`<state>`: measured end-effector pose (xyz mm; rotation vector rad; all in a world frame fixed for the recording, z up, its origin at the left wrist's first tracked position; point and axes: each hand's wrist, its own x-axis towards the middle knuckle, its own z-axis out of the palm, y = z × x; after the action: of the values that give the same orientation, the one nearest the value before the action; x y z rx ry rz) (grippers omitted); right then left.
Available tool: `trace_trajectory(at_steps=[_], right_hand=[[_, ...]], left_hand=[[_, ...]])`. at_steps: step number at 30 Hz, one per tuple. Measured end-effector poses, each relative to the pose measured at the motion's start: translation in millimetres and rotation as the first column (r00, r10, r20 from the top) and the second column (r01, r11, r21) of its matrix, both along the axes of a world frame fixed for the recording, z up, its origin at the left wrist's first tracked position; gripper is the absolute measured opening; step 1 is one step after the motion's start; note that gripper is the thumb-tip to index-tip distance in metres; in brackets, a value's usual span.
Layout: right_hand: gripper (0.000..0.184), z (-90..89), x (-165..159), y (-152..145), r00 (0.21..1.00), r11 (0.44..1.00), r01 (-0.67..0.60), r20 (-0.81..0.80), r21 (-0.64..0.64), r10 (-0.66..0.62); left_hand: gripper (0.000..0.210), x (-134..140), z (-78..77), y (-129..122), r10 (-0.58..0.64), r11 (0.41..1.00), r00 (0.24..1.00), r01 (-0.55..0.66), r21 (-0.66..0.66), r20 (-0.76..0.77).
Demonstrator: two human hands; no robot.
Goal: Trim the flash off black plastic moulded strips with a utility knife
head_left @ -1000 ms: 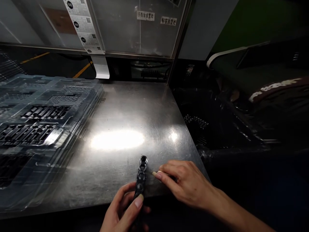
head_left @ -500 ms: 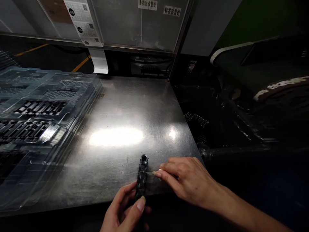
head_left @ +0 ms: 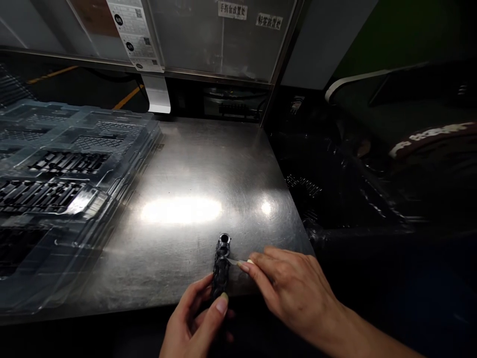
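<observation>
- Head cam, nearest first: left hand (head_left: 194,325) at the bench's near edge, thumb and fingers closed round the lower end of a narrow black part (head_left: 221,266); looks like it's pinned so it can't slide.
- Part lies flat on the steel bench (head_left: 179,164), round-holed end pointing away from the fingers.
- Right hand (head_left: 294,291) just right of it, fingertips pinched shut on a thin pale sliver (head_left: 238,261), tip touching the part's side, prob. for fine work.
- Further left, well apart from both hands: clear stacked trays (head_left: 67,169) w/ dark pieces in rows.
- Beyond: clear panel w/ white labels (head_left: 233,10).
</observation>
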<state>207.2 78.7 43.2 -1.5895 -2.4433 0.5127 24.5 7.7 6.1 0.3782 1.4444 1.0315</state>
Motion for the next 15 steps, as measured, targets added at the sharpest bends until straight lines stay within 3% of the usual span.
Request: trace_trajectory(at_steps=[10, 13, 15], right_hand=[[0.042, -3.3, 0, -10, 0.998, 0.998, 0.062, -0.033, 0.023, -0.061], [0.039, -7.9, 5, -11, 0.983, 0.997, 0.075, -0.165, -0.029, -0.079], [0.041, -10.7, 5, -9, 0.919, 0.973, 0.141, -0.341, -0.181, -0.197]], left_hand=[[0.07, 13, 2.3, -2, 0.044, 0.999, 0.999, -0.044, -0.009, -0.02], [0.07, 13, 3.2, -2, 0.044, 0.999, 0.999, -0.044, -0.012, -0.002], [0.069, 13, 4.5, -1, 0.042, 0.999, 0.999, -0.041, -0.013, 0.006]])
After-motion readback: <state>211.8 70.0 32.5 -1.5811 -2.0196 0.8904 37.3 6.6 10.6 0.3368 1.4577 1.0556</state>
